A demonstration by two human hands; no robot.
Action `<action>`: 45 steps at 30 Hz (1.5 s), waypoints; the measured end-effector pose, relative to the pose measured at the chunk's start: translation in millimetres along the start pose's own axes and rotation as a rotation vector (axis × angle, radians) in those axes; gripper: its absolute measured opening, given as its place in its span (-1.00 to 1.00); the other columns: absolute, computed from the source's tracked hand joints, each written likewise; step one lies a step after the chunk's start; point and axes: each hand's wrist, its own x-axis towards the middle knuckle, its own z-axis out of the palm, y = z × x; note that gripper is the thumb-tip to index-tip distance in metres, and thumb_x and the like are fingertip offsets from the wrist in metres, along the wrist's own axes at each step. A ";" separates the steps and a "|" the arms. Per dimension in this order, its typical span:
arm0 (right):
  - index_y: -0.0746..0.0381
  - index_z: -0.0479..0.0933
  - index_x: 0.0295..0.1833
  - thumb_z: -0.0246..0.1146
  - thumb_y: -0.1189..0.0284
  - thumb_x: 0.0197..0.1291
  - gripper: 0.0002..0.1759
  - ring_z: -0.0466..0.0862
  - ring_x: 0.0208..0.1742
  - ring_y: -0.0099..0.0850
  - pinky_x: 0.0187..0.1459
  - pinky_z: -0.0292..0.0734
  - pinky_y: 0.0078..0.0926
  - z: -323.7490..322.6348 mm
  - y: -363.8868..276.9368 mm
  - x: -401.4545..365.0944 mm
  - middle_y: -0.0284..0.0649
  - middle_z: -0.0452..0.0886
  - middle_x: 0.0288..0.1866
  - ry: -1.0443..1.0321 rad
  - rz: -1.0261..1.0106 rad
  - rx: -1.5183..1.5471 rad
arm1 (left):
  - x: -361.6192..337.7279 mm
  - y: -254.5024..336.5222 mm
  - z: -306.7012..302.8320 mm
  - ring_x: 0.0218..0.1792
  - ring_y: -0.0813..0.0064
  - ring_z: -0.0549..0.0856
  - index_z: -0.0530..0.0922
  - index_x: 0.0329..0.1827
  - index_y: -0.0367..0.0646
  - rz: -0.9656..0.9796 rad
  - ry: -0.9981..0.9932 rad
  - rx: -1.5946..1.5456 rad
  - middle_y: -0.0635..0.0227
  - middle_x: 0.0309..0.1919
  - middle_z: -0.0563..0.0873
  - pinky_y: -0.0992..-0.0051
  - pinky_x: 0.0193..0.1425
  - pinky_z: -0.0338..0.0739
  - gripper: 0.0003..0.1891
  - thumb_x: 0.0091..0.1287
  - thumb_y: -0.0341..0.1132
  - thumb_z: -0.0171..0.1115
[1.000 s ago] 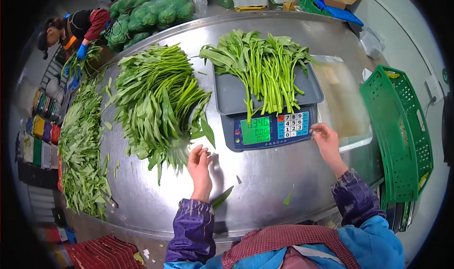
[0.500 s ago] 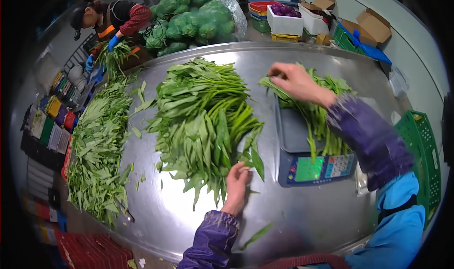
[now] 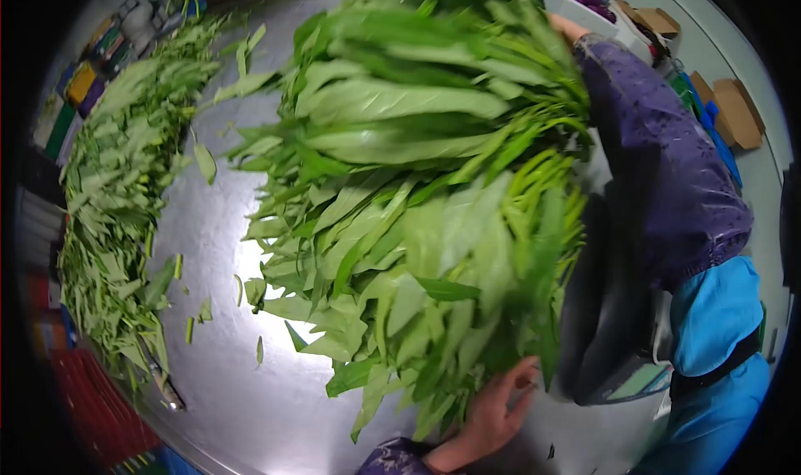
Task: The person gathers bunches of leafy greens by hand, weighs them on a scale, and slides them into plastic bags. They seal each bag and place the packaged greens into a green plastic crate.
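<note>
A large bundle of long-leaved greens (image 3: 400,199) with pale green stems fills the middle of the view, its upper part smeared by motion. At its upper right edge is my right hand (image 3: 569,28), closed around the stem side, most of its fingers hidden behind leaves. My left hand (image 3: 492,416) is at the bundle's lower right, fingers curled against the bottom leaves. Right of the stems stands a dark weighing scale (image 3: 613,333), blurred and partly covered by the greens and my right sleeve. Its display faces the near side.
A long heap of similar greens (image 3: 125,199) lies along the left of the metal table (image 3: 225,250), with loose leaves and stem bits between. A knife-like tool (image 3: 167,387) rests near its lower end. At the back right are a white box of purple vegetables (image 3: 584,3) and cardboard boxes (image 3: 734,112).
My right hand has gone from above the scale to the bundle's upper side, and the greens have left the scale. The bundle looks larger and nearer. The view has tilted down.
</note>
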 end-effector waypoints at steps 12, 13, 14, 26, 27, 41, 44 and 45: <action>0.26 0.35 0.14 -0.13 0.04 0.31 -0.46 0.44 0.13 -0.28 0.14 0.30 -0.32 49.3 8.7 -7.9 -0.12 0.43 0.13 -0.352 0.135 0.283 | 15.3 -12.3 2.3 -0.04 0.42 0.56 0.29 0.22 -0.26 0.021 0.061 -0.363 0.20 0.16 0.41 0.50 0.02 0.45 -0.56 0.28 -0.41 0.11; 0.25 0.33 0.16 -0.14 0.04 0.31 -0.45 0.43 0.14 -0.28 0.16 0.29 -0.32 50.1 6.8 -14.0 -0.12 0.42 0.15 -0.387 0.145 0.298 | 17.9 -11.9 -4.6 0.11 0.35 0.44 0.19 0.29 -0.16 -0.061 -0.031 -0.455 0.16 0.26 0.27 0.44 0.13 0.37 -0.49 0.27 -0.51 0.06; 0.25 0.32 0.18 -0.15 0.03 0.32 -0.45 0.42 0.15 -0.28 0.17 0.28 -0.32 51.8 4.6 -24.7 -0.13 0.41 0.16 -0.422 0.157 0.323 | 20.9 -14.0 -9.6 0.26 0.27 0.33 0.08 0.36 -0.07 -0.149 -0.125 -0.544 0.12 0.35 0.13 0.37 0.23 0.30 -0.39 0.26 -0.61 0.01; 0.29 0.29 0.25 -0.21 -0.14 0.24 -0.24 0.27 0.32 -0.19 0.31 0.13 -0.34 103.9 -101.4 -189.7 -0.03 0.27 0.31 -0.645 0.092 0.388 | -91.9 20.1 -46.2 0.34 0.24 0.17 0.08 0.34 -0.04 -0.103 0.304 -0.739 0.33 0.32 0.18 0.10 0.37 0.06 -0.43 0.34 -0.13 0.05; 0.29 0.33 0.22 -0.22 -0.16 0.23 -0.23 0.30 0.30 -0.17 0.30 0.16 -0.33 96.6 -132.5 -218.1 -0.03 0.30 0.29 -0.736 0.189 0.525 | -117.8 10.6 -55.4 0.23 0.30 0.28 0.10 0.32 -0.03 -0.088 0.353 -0.751 0.35 0.25 0.27 0.13 0.32 0.16 -0.45 0.33 -0.17 0.07; 0.35 0.30 0.08 0.13 0.23 0.12 -0.50 0.49 0.01 -0.08 -0.03 0.42 -0.21 118.7 -185.8 -504.8 0.00 0.43 0.06 0.281 -0.047 0.212 | -257.9 42.1 -82.3 0.26 0.14 0.26 0.03 0.35 -0.14 -0.203 0.753 -0.438 0.16 0.29 0.21 0.13 0.33 0.16 -0.40 0.34 -0.17 0.05; 0.33 0.43 -0.05 0.22 0.30 -0.01 -0.57 0.56 -0.13 -0.12 -0.12 0.45 -0.22 71.3 -149.9 -584.5 -0.06 0.55 -0.14 0.299 -0.080 0.003 | -270.1 28.5 -60.9 0.10 0.19 0.42 0.03 0.33 -0.02 -0.139 0.753 -0.369 0.19 0.19 0.31 0.25 0.18 0.29 -0.42 0.32 -0.20 0.07; 0.32 0.45 -0.10 0.24 0.29 -0.05 -0.59 0.57 -0.17 -0.12 -0.14 0.45 -0.24 58.5 -129.0 -611.0 -0.07 0.56 -0.19 0.296 -0.005 -0.066 | -271.1 31.6 -46.8 -0.02 0.30 0.45 0.08 0.28 -0.02 -0.137 0.745 -0.379 0.25 0.08 0.36 0.34 0.05 0.34 -0.48 0.32 -0.24 0.07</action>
